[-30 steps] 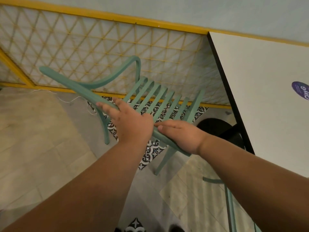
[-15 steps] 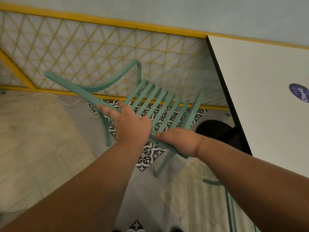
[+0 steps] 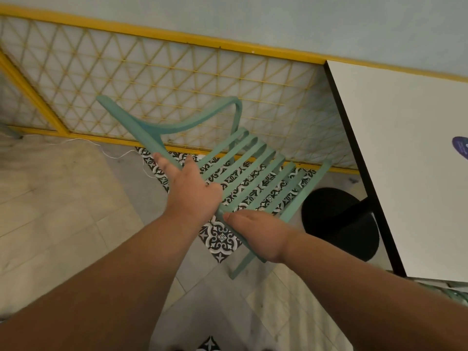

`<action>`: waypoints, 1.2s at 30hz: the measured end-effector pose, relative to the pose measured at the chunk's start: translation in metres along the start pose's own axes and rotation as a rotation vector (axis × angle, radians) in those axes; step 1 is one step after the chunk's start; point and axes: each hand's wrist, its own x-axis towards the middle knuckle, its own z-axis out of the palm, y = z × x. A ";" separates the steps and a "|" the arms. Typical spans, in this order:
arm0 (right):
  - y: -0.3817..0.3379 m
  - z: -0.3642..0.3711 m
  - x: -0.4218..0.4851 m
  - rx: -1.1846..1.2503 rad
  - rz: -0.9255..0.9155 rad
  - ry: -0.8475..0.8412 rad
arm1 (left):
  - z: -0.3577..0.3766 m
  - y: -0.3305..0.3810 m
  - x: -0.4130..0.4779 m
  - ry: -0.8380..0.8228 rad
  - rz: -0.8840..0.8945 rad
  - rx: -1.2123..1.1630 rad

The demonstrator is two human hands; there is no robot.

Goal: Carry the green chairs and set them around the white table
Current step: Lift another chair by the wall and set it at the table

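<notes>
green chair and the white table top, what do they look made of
Green chair: probably moulded plastic with a matte finish, judging by the one-piece curved armrest and uniform slats; painted wood or metal can't be excluded. White table: looks like a smooth laminate board, plain white face with a thin black edge band.

Single head view, steeply downward, close over forearms.

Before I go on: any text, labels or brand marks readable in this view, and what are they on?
None can be read. The white table carries a round purple sticker with pale marks, cut off by the frame edge and too blurred to read. The green chair shows no lettering.
</notes>
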 end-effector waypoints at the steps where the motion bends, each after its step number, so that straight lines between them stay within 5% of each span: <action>1: -0.003 0.002 0.001 -0.032 -0.022 0.014 | -0.003 -0.001 0.001 -0.003 0.010 0.009; 19: -0.057 0.007 0.044 -0.023 0.008 0.201 | -0.037 -0.018 0.065 -0.194 0.101 0.120; 36: -0.066 -0.018 0.110 0.075 0.054 0.193 | -0.050 -0.011 0.140 -0.203 0.137 0.212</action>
